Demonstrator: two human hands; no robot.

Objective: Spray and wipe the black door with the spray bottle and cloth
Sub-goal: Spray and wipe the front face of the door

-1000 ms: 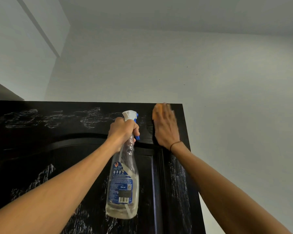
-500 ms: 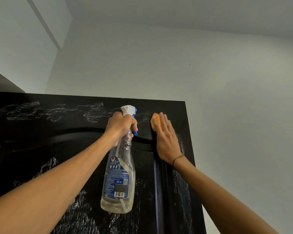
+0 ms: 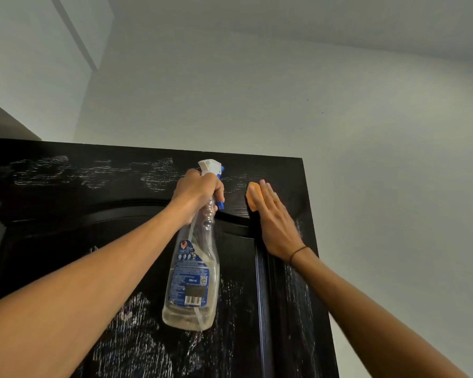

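cloth point(image 3: 252, 198) under right fingers point(image 3: 271, 195), on door point(image 3: 66, 214)

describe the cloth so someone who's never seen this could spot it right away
Start at the tall black wooden door and go to its top right corner. There the flat right hand presses a small orange cloth against the wood, just right of the clear plastic spray bottle in the left hand. It is the only orange thing here, peeking out past the fingertips.
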